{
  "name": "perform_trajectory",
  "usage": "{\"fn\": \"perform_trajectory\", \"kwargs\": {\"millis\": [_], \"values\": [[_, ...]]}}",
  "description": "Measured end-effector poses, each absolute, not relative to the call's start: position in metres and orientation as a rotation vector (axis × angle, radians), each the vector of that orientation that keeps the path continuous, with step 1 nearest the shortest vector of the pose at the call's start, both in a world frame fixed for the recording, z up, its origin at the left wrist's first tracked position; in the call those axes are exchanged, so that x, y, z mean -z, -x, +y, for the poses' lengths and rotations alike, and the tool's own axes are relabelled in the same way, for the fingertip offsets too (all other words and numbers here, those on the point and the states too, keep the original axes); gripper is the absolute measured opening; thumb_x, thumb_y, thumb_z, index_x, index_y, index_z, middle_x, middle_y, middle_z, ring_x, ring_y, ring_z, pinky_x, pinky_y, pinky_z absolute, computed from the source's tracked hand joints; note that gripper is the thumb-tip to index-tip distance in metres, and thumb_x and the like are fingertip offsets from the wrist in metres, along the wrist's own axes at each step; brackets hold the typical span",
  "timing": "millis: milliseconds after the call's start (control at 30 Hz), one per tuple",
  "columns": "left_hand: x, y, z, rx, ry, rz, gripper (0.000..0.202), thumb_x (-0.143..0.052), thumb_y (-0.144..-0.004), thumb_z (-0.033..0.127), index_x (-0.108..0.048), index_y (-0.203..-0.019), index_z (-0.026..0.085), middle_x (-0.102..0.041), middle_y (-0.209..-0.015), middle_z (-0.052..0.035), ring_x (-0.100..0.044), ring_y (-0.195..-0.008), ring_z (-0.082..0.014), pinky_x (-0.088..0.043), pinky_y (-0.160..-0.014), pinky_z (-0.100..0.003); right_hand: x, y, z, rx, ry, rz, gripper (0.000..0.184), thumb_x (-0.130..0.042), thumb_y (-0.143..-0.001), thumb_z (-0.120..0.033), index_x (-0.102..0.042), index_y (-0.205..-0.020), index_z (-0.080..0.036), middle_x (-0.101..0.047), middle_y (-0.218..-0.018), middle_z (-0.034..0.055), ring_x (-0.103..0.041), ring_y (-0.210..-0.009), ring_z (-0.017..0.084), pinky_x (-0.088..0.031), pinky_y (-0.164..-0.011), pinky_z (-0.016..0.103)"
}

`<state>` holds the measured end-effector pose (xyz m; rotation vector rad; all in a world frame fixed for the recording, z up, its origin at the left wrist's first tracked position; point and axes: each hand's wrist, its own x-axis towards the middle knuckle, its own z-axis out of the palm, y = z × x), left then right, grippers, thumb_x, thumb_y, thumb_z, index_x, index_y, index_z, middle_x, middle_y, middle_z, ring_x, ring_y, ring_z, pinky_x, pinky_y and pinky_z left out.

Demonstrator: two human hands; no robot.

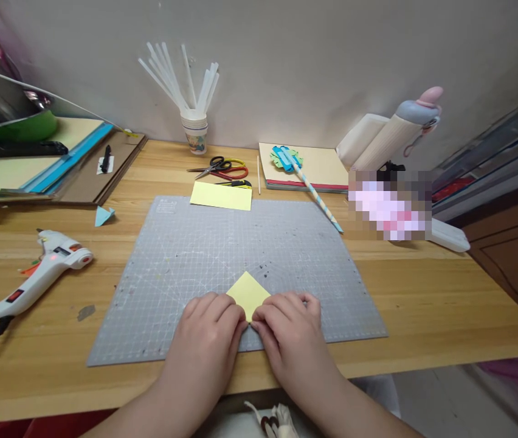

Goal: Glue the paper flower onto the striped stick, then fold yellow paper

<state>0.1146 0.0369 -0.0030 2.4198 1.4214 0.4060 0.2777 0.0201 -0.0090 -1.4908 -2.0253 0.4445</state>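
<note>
A small folded yellow paper (pixel 248 291) lies on the grey cutting mat (pixel 195 249), near its front edge, with one corner pointing away from me. My left hand (pixel 211 325) and my right hand (pixel 286 322) rest side by side on the paper's near part. Both hands have their fingers curled and the fingertips press down on the paper where they meet. The paper's lower half is hidden under my fingers.
A second yellow sheet (pixel 221 196) lies at the mat's far edge, scissors (pixel 222 167) behind it. A white glue gun (pixel 40 271) is on the left, a cup of glue sticks (pixel 194 131) at the back, stacked paper and books (pixel 304 165) right, folders (pixel 35 164) left.
</note>
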Motion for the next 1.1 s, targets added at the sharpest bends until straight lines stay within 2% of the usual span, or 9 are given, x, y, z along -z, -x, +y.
{"fn": "perform_trajectory", "kwargs": {"millis": [233,533,1100], "values": [[-0.002,-0.122,0.038,-0.301,-2.605,1.488,0.014,-0.052,-0.082,0.007,-0.055,-0.074,0.019,-0.056,-0.074,-0.0008,-0.049,-0.073,-0.0213,-0.033,-0.067,-0.035,0.012,-0.276,0.027,-0.396,1.526,-2.107,0.016,-0.048,-0.088,-0.014,-0.056,-0.077,-0.021,-0.062,-0.075,0.0004,-0.050,-0.075,0.018,-0.022,-0.076,0.036],[-0.002,-0.121,0.044,-0.264,-2.535,1.499,0.017,-0.046,-0.089,0.015,-0.055,-0.075,0.020,-0.058,-0.075,0.0000,-0.050,-0.074,-0.0207,-0.031,-0.067,-0.035,0.012,-0.304,0.020,-0.312,1.540,-2.094,0.018,-0.046,-0.092,-0.019,-0.058,-0.079,-0.022,-0.065,-0.078,-0.0005,-0.053,-0.078,0.017,-0.020,-0.080,0.037],[-0.003,-0.120,0.044,-0.230,-2.512,1.508,0.022,-0.041,-0.092,0.018,-0.057,-0.077,0.020,-0.059,-0.077,-0.0018,-0.051,-0.077,-0.0210,-0.031,-0.069,-0.036,0.013,-0.324,0.015,-0.289,1.605,-2.169,0.021,-0.042,-0.090,-0.011,-0.058,-0.082,-0.021,-0.062,-0.079,0.0000,-0.051,-0.078,0.017,-0.022,-0.080,0.037]]}}
